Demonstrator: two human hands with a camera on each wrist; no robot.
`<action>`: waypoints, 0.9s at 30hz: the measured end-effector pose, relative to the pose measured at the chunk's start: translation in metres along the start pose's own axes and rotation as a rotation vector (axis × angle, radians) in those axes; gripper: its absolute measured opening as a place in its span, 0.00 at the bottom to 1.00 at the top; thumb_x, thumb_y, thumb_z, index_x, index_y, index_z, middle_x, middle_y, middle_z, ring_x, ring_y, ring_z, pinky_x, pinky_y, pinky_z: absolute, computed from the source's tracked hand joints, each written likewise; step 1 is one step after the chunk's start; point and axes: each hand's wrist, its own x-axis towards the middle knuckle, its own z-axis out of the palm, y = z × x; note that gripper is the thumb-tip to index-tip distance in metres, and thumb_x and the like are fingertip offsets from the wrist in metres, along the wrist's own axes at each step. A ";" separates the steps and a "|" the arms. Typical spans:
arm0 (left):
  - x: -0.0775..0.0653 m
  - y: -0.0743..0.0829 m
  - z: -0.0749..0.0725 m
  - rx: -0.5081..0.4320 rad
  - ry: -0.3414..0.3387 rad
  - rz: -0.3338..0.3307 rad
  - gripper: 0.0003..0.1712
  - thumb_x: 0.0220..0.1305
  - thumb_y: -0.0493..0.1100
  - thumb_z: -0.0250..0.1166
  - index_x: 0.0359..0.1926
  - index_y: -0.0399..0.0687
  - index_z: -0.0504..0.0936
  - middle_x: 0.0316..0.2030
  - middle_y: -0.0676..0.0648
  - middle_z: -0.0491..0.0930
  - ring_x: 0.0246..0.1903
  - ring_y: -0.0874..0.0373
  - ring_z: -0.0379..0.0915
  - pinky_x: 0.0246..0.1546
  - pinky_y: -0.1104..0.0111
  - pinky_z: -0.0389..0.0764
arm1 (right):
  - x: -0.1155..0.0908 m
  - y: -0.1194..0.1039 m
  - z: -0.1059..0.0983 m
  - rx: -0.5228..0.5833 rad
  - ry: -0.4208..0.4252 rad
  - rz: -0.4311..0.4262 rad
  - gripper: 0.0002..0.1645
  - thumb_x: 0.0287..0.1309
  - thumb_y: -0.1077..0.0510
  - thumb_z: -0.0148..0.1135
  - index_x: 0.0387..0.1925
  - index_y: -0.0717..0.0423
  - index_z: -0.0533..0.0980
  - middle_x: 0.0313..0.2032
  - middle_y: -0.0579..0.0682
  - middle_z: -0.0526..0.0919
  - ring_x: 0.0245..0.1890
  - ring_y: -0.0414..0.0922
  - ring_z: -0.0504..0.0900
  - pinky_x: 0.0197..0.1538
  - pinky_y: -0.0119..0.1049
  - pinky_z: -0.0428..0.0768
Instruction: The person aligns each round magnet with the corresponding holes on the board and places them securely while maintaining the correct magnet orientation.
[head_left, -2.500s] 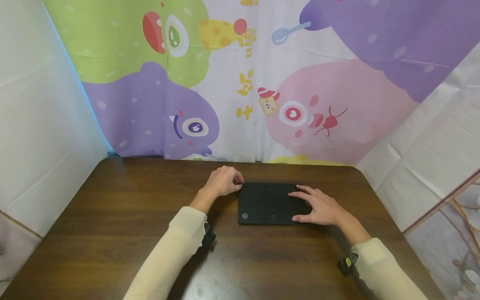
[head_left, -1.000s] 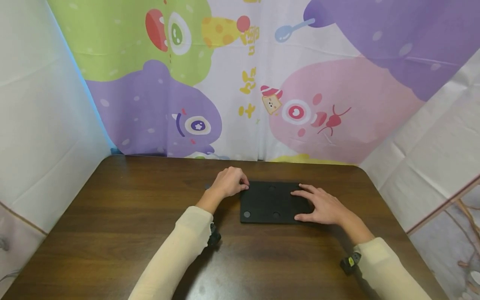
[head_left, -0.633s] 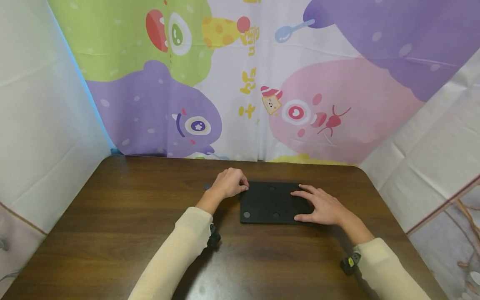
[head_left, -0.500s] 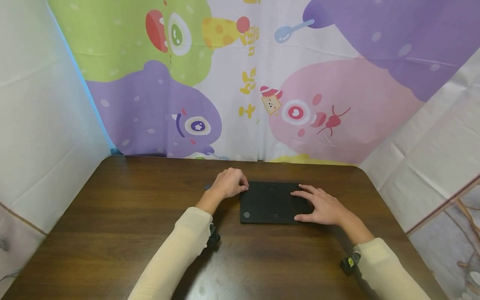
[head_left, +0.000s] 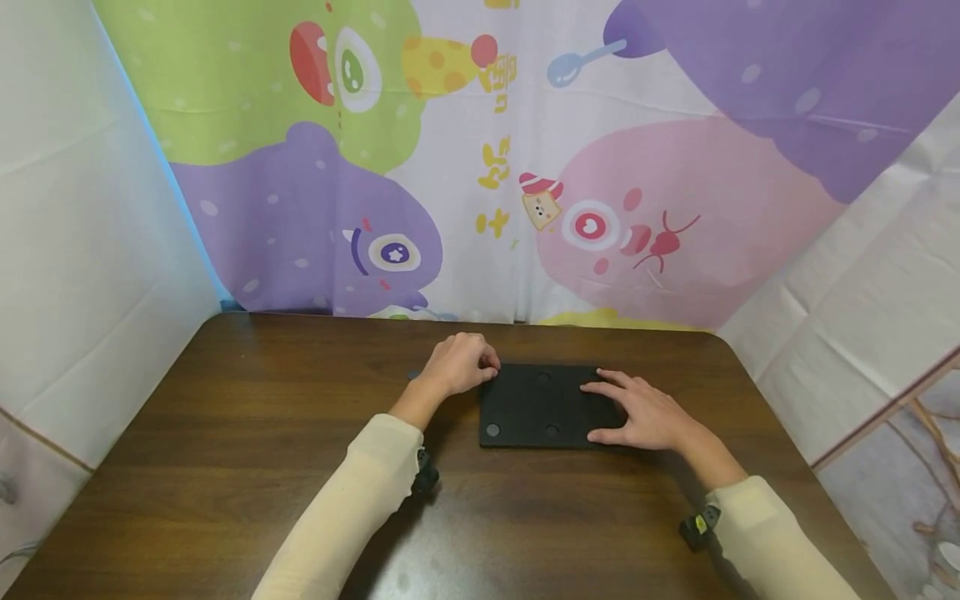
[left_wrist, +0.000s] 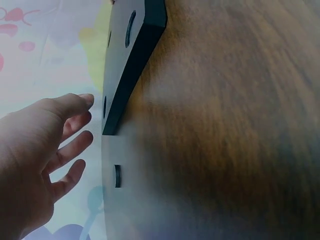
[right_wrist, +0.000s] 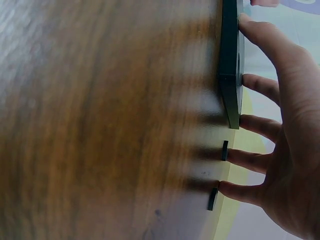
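Observation:
A flat black board (head_left: 525, 404) with round recesses lies on the table. At its far left corner, the thumb and fingertips of my left hand (head_left: 456, 367) are right by the recess there and cover it in the head view. Its fingers are loosely bent in the left wrist view, with nothing seen between them. My right hand (head_left: 645, 415) spreads over the board's right end. In the right wrist view, its thumb and two fingers rest on the board. The other fingertips come right at two small dark discs (right_wrist: 225, 150) on the table, which the hand hides in the head view.
Another small dark disc (head_left: 413, 375) lies on the brown wooden table (head_left: 247, 467), left of my left hand. A printed cartoon curtain (head_left: 480, 275) hangs at the table's back edge. White fabric panels stand at both sides.
Since the oldest frame, my left hand has shifted slightly right, over the corner recess. A disc has come into view left of that hand. My right hand keeps its place on the board.

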 end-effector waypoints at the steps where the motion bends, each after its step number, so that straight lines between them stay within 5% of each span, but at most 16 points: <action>1: 0.000 0.000 0.000 -0.001 0.001 0.001 0.05 0.76 0.46 0.76 0.45 0.56 0.97 0.52 0.50 0.94 0.54 0.51 0.89 0.58 0.52 0.89 | 0.000 0.000 0.000 0.000 -0.001 0.000 0.51 0.62 0.22 0.74 0.81 0.36 0.75 0.85 0.60 0.69 0.78 0.73 0.74 0.61 0.84 0.80; 7: 0.003 -0.018 0.013 0.011 0.031 0.046 0.06 0.75 0.50 0.77 0.45 0.58 0.97 0.50 0.53 0.93 0.52 0.54 0.89 0.55 0.53 0.89 | 0.000 -0.002 0.000 0.009 -0.007 0.004 0.51 0.62 0.23 0.75 0.81 0.36 0.75 0.85 0.60 0.69 0.78 0.74 0.74 0.61 0.84 0.79; 12: -0.008 -0.005 -0.004 0.019 0.018 0.013 0.05 0.75 0.47 0.77 0.47 0.56 0.97 0.52 0.51 0.93 0.55 0.51 0.90 0.59 0.51 0.89 | -0.001 -0.002 -0.001 0.012 -0.009 0.005 0.51 0.63 0.23 0.74 0.81 0.37 0.75 0.85 0.60 0.68 0.78 0.74 0.74 0.61 0.84 0.80; 27: -0.016 -0.016 -0.013 0.023 0.039 -0.003 0.08 0.75 0.47 0.76 0.51 0.55 0.97 0.51 0.50 0.92 0.54 0.50 0.90 0.59 0.51 0.89 | 0.000 -0.001 -0.001 -0.002 -0.004 0.000 0.51 0.63 0.23 0.75 0.81 0.36 0.75 0.85 0.60 0.68 0.78 0.73 0.75 0.61 0.82 0.80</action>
